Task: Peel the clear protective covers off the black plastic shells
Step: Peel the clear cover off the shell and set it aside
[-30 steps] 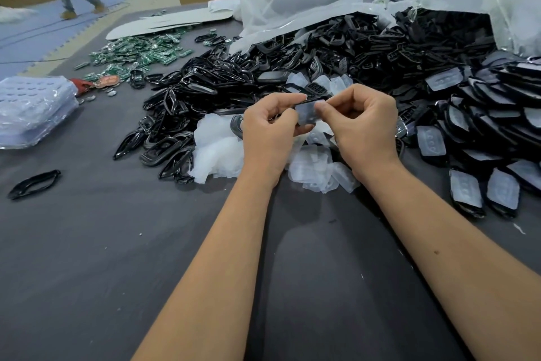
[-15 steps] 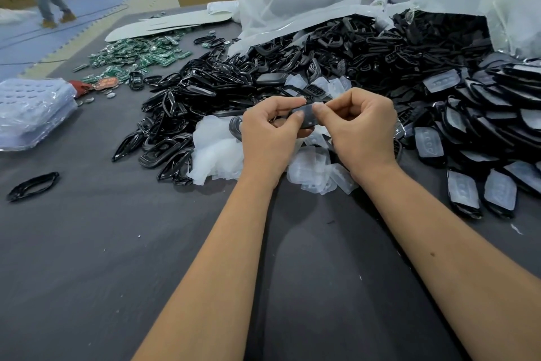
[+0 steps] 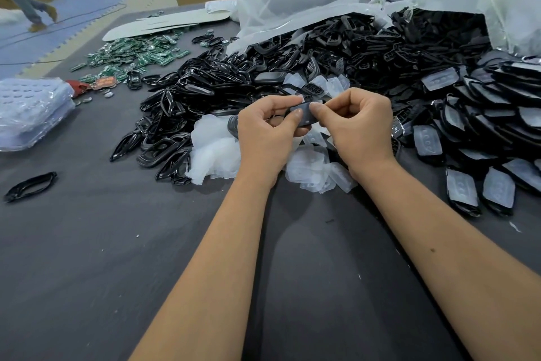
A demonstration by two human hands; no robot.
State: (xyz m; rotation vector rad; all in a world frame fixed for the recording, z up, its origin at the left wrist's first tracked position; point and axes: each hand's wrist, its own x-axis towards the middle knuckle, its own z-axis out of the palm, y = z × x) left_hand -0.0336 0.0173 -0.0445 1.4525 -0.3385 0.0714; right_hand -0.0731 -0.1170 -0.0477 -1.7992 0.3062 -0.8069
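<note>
We held one black shell [image 3: 304, 115] up between both hands, above the loose clear covers [image 3: 317, 169] on the grey table [image 3: 117, 258]. Our left hand [image 3: 263, 135] curled round its left end, thumb pressed on top. Our right hand [image 3: 358, 126] pinched its right edge with thumb and forefinger, other fingers tucked. More covered shells [image 3: 468, 155] lay heaped to the right.
</note>
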